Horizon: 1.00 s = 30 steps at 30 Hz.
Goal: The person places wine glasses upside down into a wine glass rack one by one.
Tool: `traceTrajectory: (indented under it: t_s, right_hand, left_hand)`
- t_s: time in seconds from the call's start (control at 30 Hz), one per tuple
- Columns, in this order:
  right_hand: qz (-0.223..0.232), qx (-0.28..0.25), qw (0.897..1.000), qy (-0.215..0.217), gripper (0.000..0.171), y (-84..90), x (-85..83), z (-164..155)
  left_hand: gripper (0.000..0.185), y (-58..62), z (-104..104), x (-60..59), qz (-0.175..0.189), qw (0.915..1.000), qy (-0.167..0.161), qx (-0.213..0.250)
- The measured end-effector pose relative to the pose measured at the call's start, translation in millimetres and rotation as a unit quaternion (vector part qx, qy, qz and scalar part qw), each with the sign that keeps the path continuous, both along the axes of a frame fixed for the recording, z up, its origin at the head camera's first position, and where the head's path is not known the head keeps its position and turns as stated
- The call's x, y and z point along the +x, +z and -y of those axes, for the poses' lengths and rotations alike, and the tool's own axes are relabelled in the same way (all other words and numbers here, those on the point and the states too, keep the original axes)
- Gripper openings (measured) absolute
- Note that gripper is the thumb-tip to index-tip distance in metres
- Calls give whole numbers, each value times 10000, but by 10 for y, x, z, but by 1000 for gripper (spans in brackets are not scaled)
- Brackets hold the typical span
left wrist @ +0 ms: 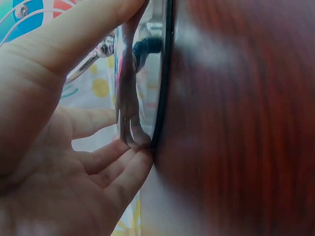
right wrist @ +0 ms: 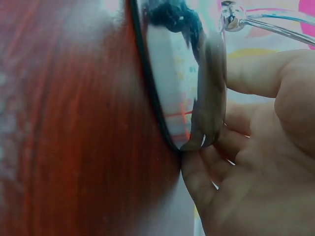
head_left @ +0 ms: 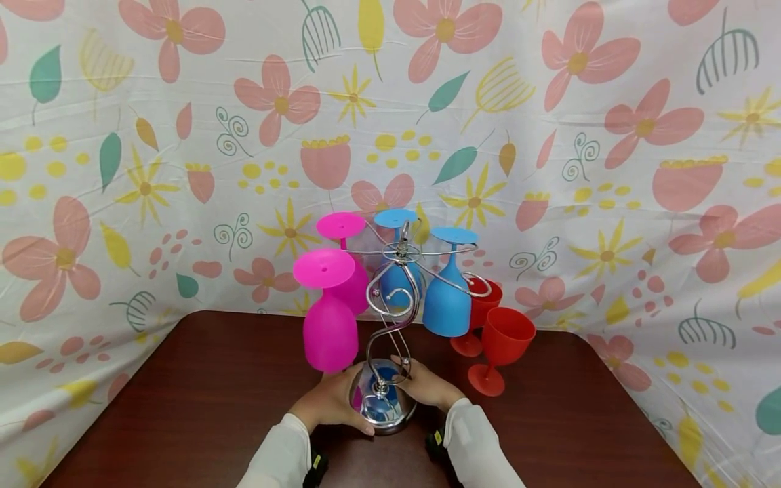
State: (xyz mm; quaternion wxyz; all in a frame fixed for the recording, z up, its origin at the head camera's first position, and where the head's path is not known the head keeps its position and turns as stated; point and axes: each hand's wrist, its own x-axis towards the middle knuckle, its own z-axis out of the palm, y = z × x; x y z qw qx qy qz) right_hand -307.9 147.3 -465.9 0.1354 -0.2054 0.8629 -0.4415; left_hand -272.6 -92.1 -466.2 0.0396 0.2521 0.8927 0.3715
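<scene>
Between both hands (head_left: 381, 396), chrome rack base (head_left: 382, 407), fingers around rim.

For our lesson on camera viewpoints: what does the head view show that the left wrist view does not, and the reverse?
Only the head view shows the pink goblets, blue goblets and red goblets and the right hand. Only the left wrist view shows the left hand's fingertips touching the edge of the chrome base. Both show the left hand, the base and the brown table.
</scene>
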Motion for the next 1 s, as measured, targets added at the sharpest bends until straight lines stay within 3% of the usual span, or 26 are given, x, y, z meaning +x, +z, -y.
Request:
traceTrajectory:
  t_s: [0.3, 0.6, 1.0]
  right_hand:
    - [-560, 609, 9966, -11, 58, 48, 139, -34]
    - [-590, 720, 9957, -11, 59, 94, 250, -60]
    - [-350, 683, 9970, 70, 78, 63, 255, -67]
  left_hand:
    - [117, 27, 128, -22, 350, 9990, -91, -245]
    - [112, 21, 234, -53, 507, 9983, -204, -187]
    - [109, 13, 290, -69, 589, 9979, -266, -75]
